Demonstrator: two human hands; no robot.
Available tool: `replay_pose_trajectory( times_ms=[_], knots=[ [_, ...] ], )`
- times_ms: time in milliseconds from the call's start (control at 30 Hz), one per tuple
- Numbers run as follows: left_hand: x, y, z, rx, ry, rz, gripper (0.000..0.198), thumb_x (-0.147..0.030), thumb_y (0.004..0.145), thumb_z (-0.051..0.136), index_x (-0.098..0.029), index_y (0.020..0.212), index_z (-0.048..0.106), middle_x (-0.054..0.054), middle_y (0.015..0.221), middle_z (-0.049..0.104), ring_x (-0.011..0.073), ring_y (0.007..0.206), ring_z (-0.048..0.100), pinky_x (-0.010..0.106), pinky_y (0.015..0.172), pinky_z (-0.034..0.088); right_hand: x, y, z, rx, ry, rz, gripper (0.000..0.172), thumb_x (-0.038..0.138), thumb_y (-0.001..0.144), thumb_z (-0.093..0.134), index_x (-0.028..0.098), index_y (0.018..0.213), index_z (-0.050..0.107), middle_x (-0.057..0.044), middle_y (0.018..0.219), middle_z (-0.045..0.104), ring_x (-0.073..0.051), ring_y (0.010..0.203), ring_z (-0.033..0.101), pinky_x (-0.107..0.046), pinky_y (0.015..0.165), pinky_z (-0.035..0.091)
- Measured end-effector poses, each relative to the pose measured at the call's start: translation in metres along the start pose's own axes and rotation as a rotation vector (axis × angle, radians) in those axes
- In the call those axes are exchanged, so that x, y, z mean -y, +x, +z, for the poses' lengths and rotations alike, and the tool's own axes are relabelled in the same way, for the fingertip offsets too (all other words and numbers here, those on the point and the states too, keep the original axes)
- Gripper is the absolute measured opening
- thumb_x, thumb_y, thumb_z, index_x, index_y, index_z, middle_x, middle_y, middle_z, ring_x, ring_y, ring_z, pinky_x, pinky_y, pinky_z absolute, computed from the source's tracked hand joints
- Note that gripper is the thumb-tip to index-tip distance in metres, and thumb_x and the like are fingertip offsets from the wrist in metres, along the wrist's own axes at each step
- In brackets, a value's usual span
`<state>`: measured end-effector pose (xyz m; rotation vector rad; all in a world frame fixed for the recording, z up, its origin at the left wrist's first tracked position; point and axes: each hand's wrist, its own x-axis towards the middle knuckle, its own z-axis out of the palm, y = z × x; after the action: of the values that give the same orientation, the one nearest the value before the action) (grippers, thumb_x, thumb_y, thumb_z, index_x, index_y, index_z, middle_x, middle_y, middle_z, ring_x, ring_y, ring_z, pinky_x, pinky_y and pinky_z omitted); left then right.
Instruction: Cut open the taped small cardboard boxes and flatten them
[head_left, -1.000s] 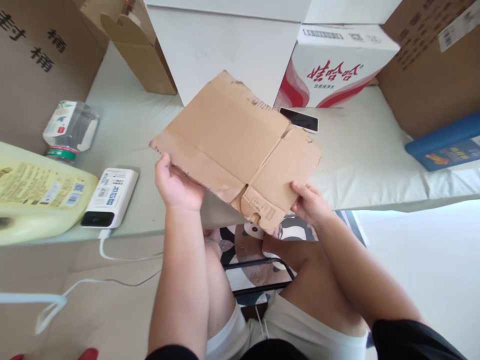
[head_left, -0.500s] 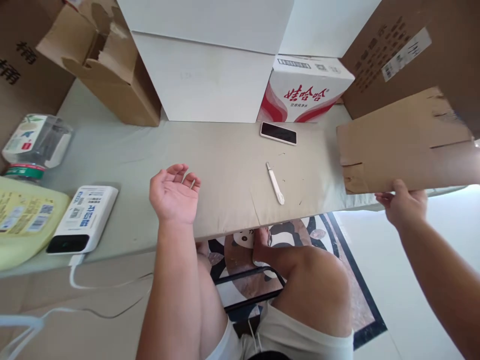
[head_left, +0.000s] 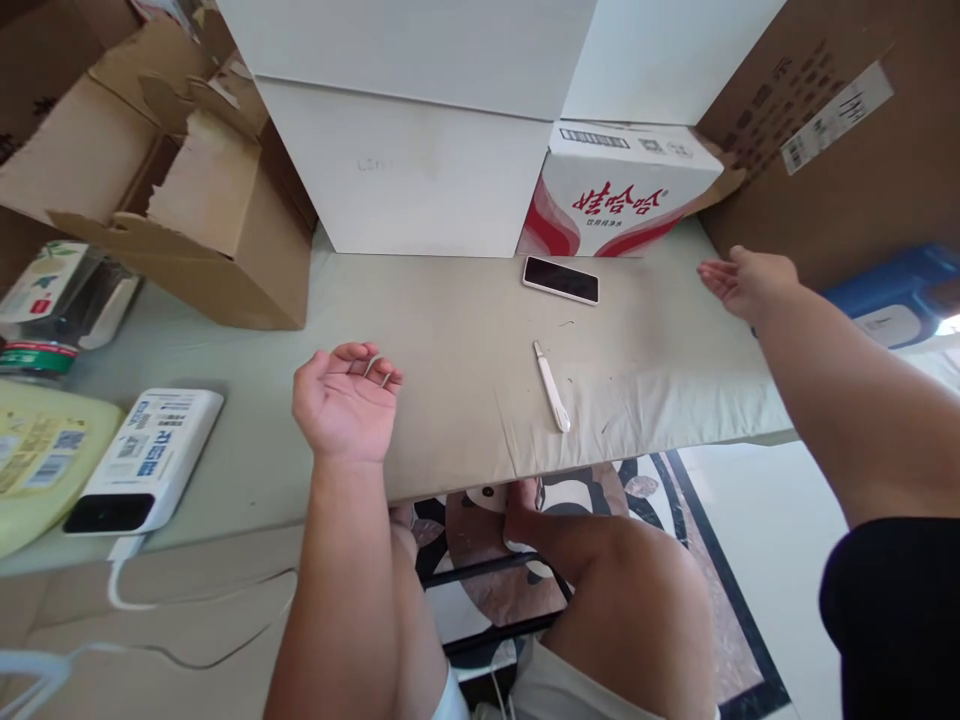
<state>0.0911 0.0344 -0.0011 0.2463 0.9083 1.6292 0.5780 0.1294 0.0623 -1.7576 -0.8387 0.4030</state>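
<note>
On the pale padded table (head_left: pixel 450 330), L hand (head_left: pixel 341 405) rests palm up near the front edge, fingers (head_left: pixel 367 362) loosely curled, holding nothing. White pen-like tool (head_left: pixel 551 386) lies flat to its right, apart from those fingers, w/ a phone (head_left: pixel 561 279) further back. R hand (head_left: pixel 746 280) hovers open & empty at the table's right end, near a brown carton (head_left: pixel 832 140) & blue box (head_left: pixel 896 295).

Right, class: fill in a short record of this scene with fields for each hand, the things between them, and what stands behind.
left hand: empty, palm up, resting on the pad
right hand: empty, open, stretched toward the brown box
between hands: white tool, phone
behind: white box, red-and-white carton
left side: power bank, yellow jug
</note>
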Motion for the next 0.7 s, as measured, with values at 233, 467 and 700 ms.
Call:
replay_pose_trajectory(
  times_ms=[233, 467, 700],
  knots=[
    [-0.008, -0.006, -0.005, 0.033, -0.046, -0.036, 0.023, -0.043, 0.067, 0.067, -0.02, 0.069, 0.062, 0.002, 0.075, 0.062, 0.0117, 0.058, 0.055, 0.028, 0.057, 0.051, 0.008, -0.089, 0.027, 0.253, -0.106, 0.315, 0.018, 0.01, 0.102, 0.045, 0.02, 0.088, 0.05, -0.004, 0.071, 0.068, -0.011, 0.062, 0.069, -0.02, 0.06, 0.061],
    [-0.032, -0.012, -0.017, -0.086, -0.161, 0.032, 0.016, -0.036, 0.073, 0.058, -0.02, 0.074, 0.059, -0.001, 0.061, 0.056, 0.0122, 0.052, 0.051, 0.027, 0.055, 0.046, 0.058, -0.195, 0.133, 0.733, -0.187, 0.008, 0.015, 0.011, 0.091, 0.062, 0.02, 0.102, 0.066, -0.003, 0.089, 0.074, -0.012, 0.069, 0.07, -0.03, 0.075, 0.062],
    [-0.046, -0.005, -0.046, -0.098, -0.214, 0.114, 0.031, -0.049, 0.073, 0.055, -0.021, 0.066, 0.044, -0.005, 0.056, 0.037, 0.0093, 0.047, 0.041, 0.024, 0.051, 0.037, 0.138, -0.329, 0.254, 1.12, -0.071, -0.87, 0.031, 0.012, 0.092, 0.055, 0.021, 0.119, 0.068, -0.01, 0.164, 0.041, -0.011, 0.099, 0.072, -0.029, 0.097, 0.06]
  ],
)
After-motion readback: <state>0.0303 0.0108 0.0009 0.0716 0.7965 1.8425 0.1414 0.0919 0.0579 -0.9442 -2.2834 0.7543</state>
